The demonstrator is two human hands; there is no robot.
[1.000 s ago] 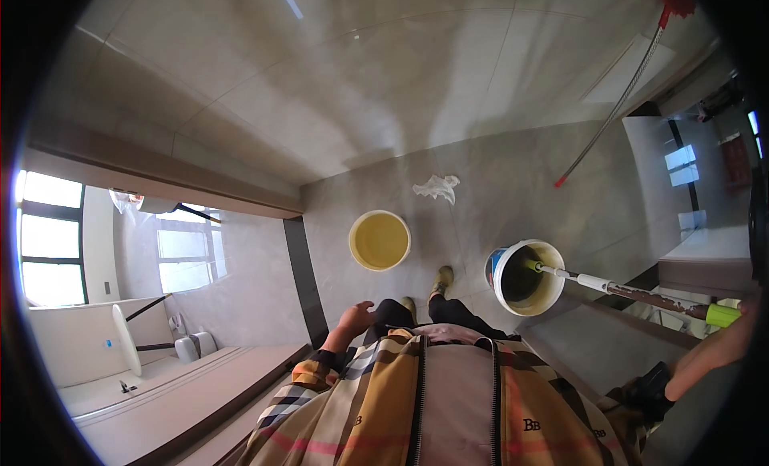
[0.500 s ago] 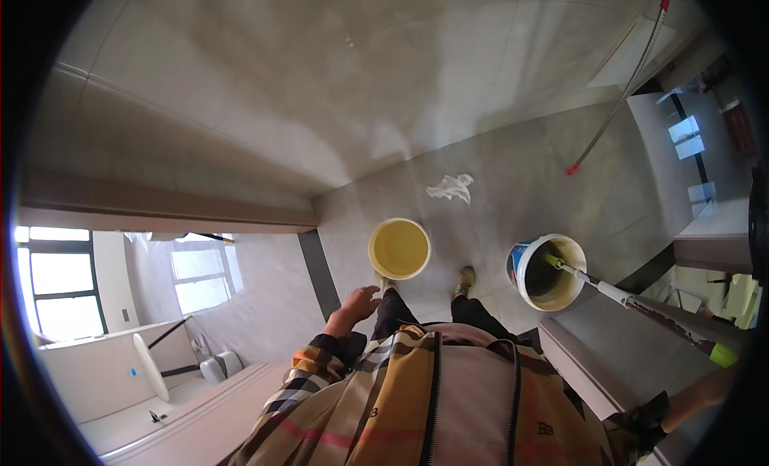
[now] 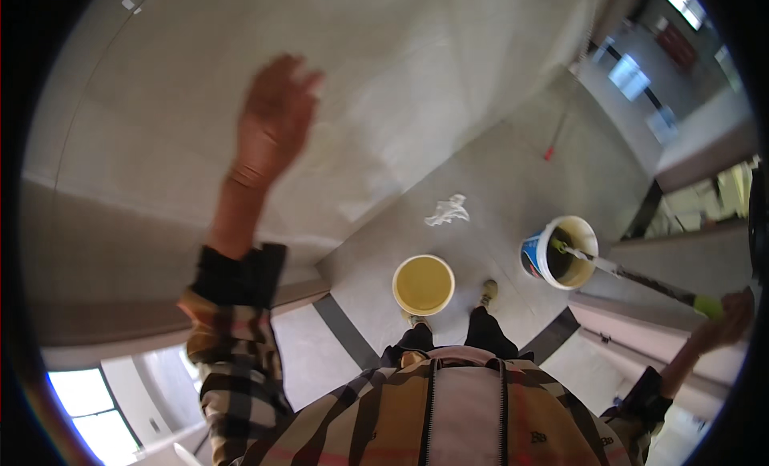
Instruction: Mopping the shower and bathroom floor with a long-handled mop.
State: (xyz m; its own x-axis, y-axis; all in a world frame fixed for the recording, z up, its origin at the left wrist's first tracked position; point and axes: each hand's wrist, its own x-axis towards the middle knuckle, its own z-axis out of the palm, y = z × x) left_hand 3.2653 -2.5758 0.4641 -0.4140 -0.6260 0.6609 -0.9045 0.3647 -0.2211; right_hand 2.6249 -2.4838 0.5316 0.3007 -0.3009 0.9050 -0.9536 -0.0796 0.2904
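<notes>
My left hand (image 3: 275, 117) is raised in front of the grey wall (image 3: 376, 89), fingers apart and blurred by motion. Nothing shows in it, and I cannot tell whether it touches the wall. At the far right my right hand (image 3: 725, 322) is wrapped round the green end of a long, stained pole (image 3: 641, 280). The pole slants down into a white and blue bucket (image 3: 558, 254), where its other green fitting sits in dark contents. A round cream bucket (image 3: 424, 285) with yellowish contents stands at my feet.
A crumpled white cloth or sheet (image 3: 447, 210) lies on the grey floor (image 3: 505, 189). Farther off, a thin hose with a red end (image 3: 549, 153) hangs down to the floor. Dark threshold strips (image 3: 346, 331) cross the floor at both sides. A bright window (image 3: 94, 410) is at lower left.
My left hand has risen from beside my leg to in front of the wall. My right hand, still at the pole's end, has come further into view. The whole view has turned.
</notes>
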